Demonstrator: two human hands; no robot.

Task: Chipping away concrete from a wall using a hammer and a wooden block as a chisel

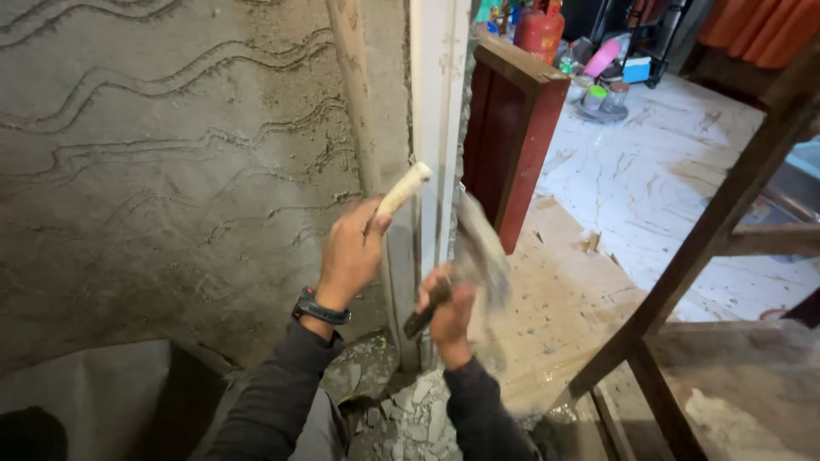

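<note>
My left hand (352, 250) is closed around a pale wooden handle (405, 189) that points up and right, against the edge of a rough plastered wall (171, 171). A dark watch sits on that wrist. My right hand (448, 312) grips the dark handle of a trowel (480, 248), whose grey blade is blurred and stands next to the white vertical frame (437, 128). What the pale handle belongs to is hidden behind my hand.
Broken plaster rubble (410, 410) lies at the foot of the frame. A red wooden panel (511, 128) leans to the right. Wooden scaffold beams (709, 239) cross the right side. A red cylinder and small containers (598, 77) stand on the marble floor behind.
</note>
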